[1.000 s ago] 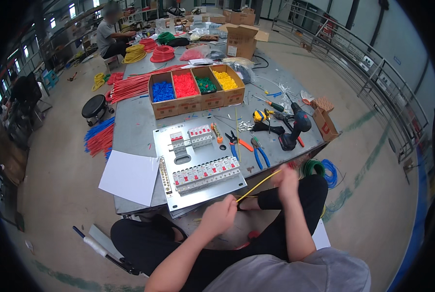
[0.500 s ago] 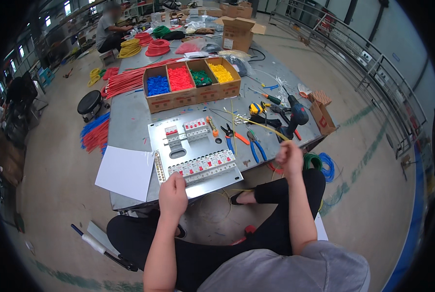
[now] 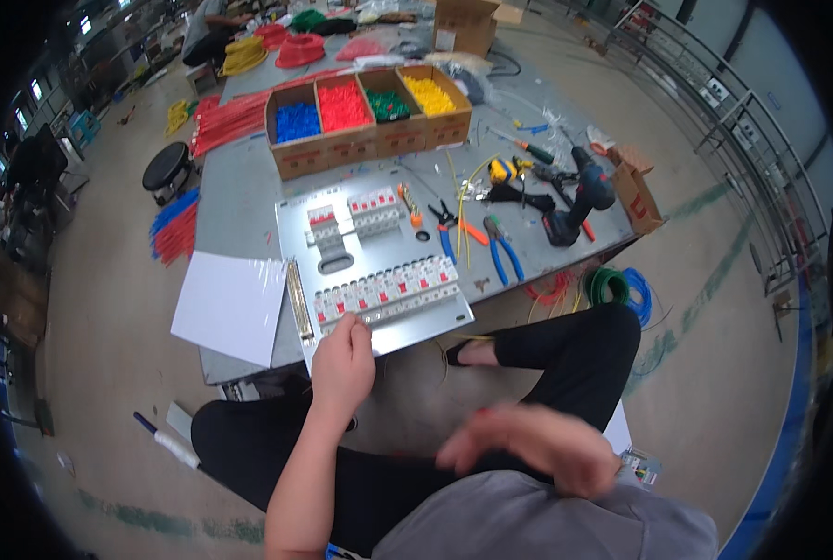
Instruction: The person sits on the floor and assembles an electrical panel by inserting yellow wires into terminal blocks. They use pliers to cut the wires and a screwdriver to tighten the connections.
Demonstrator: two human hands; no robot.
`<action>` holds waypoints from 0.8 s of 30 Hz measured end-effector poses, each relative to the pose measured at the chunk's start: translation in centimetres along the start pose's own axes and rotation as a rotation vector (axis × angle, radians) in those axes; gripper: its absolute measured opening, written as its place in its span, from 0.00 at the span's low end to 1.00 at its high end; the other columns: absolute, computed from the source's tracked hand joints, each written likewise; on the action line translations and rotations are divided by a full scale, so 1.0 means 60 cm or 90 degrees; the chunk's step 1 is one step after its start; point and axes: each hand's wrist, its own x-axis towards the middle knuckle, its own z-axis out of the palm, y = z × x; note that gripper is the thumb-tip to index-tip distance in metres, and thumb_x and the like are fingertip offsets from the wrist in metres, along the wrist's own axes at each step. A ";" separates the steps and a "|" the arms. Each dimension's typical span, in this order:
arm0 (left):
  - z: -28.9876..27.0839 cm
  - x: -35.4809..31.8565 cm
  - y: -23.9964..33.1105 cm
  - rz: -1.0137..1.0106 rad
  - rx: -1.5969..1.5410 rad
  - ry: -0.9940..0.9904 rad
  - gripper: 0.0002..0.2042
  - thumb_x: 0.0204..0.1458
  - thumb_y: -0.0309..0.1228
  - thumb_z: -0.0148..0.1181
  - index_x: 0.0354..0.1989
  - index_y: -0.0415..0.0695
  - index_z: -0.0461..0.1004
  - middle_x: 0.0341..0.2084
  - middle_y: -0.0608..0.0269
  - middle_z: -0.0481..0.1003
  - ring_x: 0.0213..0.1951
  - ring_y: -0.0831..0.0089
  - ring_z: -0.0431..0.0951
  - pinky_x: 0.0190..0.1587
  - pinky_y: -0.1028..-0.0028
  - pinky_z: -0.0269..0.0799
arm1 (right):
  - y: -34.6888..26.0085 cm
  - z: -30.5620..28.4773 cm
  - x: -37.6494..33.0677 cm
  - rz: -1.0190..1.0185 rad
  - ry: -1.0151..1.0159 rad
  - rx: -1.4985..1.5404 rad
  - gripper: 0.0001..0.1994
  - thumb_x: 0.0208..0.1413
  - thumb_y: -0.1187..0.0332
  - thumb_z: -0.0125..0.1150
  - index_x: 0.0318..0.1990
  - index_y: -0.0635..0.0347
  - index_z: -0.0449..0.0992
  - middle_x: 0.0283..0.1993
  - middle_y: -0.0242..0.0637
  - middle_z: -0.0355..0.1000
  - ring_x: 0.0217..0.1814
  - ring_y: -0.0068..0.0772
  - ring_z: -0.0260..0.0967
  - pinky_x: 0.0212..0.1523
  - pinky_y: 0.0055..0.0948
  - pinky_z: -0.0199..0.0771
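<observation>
A metal mounting plate (image 3: pixel 372 338) lies at the table's near edge. It carries a long row of white circuit breakers (image 3: pixel 388 291) with red switches, and two smaller breaker groups (image 3: pixel 374 211) farther back. My left hand (image 3: pixel 344 359) is closed at the plate's front edge, just below the left part of the long row. What its fingers hold, if anything, is hidden. Smeared by motion, my right hand (image 3: pixel 538 443) hangs over my lap, away from the table. Beyond the plate's right side, a thin yellow wire (image 3: pixel 470 201) curves across the table.
Right of the plate lie wire strippers (image 3: pixel 448 229), blue-handled pliers (image 3: pixel 500 252), a tape measure (image 3: pixel 503 170) and a cordless drill (image 3: pixel 580 201). Behind stands a divided cardboard box (image 3: pixel 333 149) of coloured small parts. White paper (image 3: pixel 228 308) lies left. Wire coils (image 3: pixel 608 286) rest on the floor.
My right hand has dropped from beside the table's right edge to my lap, and the yellow wire no longer reaches it. My left hand stays at the plate's front edge. The view has tilted down.
</observation>
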 end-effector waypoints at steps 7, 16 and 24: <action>0.029 0.010 -0.014 -0.040 0.018 -0.031 0.14 0.67 0.37 0.45 0.36 0.40 0.73 0.25 0.40 0.77 0.33 0.37 0.78 0.37 0.47 0.70 | -0.037 0.090 -0.019 -0.168 -0.101 0.058 0.38 0.72 0.44 0.41 0.63 0.82 0.66 0.61 0.66 0.69 0.57 0.54 0.77 0.57 0.42 0.78; 0.067 0.009 0.000 -0.007 0.031 -0.073 0.12 0.65 0.33 0.48 0.35 0.39 0.73 0.24 0.42 0.77 0.30 0.39 0.78 0.33 0.50 0.70 | 0.030 -0.006 -0.017 -0.274 0.109 0.114 0.37 0.68 0.39 0.52 0.63 0.70 0.67 0.55 0.58 0.74 0.57 0.53 0.76 0.62 0.47 0.74; 0.144 -0.055 0.015 0.008 0.114 -0.243 0.06 0.56 0.32 0.57 0.33 0.43 0.74 0.18 0.52 0.76 0.24 0.50 0.79 0.29 0.58 0.72 | 0.053 -0.347 -0.297 0.012 0.892 -0.711 0.12 0.66 0.79 0.48 0.54 0.62 0.70 0.43 0.37 0.71 0.47 0.28 0.69 0.53 0.30 0.70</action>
